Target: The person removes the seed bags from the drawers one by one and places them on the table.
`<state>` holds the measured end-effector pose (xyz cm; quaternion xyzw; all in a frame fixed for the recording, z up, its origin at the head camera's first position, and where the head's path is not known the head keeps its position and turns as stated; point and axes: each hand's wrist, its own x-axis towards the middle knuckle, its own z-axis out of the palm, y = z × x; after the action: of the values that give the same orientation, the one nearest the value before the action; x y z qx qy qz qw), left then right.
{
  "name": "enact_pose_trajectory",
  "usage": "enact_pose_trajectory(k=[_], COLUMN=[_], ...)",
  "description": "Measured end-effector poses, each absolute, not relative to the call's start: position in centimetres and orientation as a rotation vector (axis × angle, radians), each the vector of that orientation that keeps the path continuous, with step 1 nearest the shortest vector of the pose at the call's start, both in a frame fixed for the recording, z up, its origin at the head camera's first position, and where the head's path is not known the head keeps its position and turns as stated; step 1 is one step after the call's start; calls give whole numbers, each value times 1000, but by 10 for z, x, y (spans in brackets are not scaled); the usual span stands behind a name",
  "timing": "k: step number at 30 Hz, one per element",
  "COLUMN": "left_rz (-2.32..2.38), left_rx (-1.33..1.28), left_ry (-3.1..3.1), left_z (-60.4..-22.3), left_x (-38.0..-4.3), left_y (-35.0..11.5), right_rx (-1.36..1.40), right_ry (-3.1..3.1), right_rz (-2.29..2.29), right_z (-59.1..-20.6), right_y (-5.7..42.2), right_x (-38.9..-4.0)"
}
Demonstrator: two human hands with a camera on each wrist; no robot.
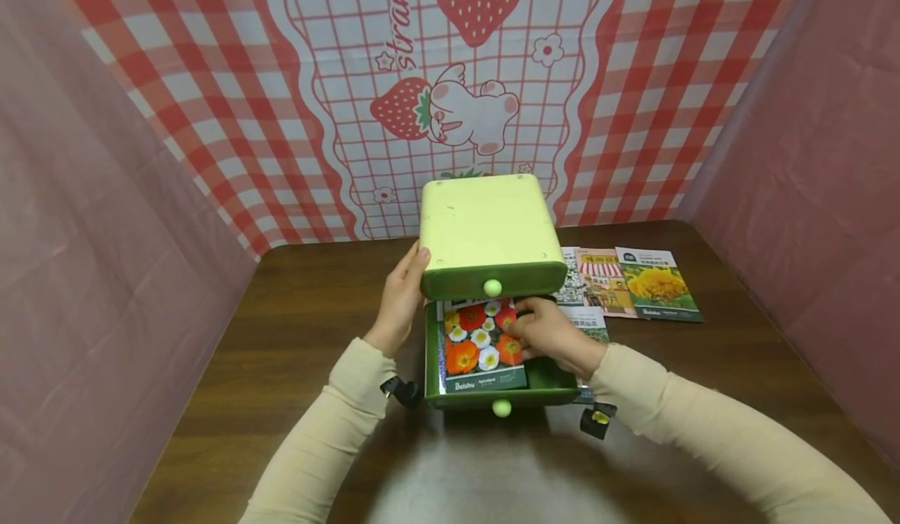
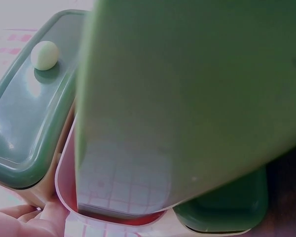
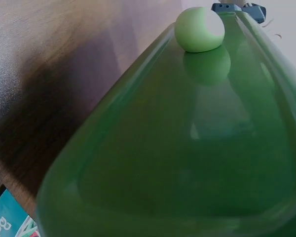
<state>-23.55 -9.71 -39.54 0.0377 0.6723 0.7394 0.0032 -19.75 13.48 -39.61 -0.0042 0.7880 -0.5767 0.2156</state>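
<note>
A small two-drawer cabinet (image 1: 488,223) with a pale yellow-green shell stands on the table. Its lower green drawer (image 1: 551,376) is pulled out, while the upper drawer (image 1: 457,283) is closed. Inside the lower drawer lies a flower seed packet (image 1: 481,360) printed with red, orange and white blooms; another packet's edge shows beneath it. My right hand (image 1: 551,333) reaches into the drawer and pinches the right edge of the top packet. Against the cabinet's left side rests my left hand (image 1: 401,297), its thumb near the front corner. In the right wrist view the drawer front (image 3: 187,158) hides that hand.
Right of the cabinet, several more packets lie on the brown table (image 1: 316,297), among them a yellow-flower packet (image 1: 657,286) and a pink shopfront packet (image 1: 605,282). Another packet (image 1: 587,319) is partly covered by my right arm. A red checked cloth (image 1: 302,118) hangs behind.
</note>
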Motion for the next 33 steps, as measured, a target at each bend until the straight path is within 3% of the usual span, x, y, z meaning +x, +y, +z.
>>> enact_pose_trajectory(k=[33], left_rz=[2307], left_rx=[106], left_ry=[2124], left_z=[-396], left_x=[-236], left_y=[-97], right_rx=[28], right_ry=[2067], right_rz=[-1537], right_z=[-365], right_y=[176], right_x=[-169])
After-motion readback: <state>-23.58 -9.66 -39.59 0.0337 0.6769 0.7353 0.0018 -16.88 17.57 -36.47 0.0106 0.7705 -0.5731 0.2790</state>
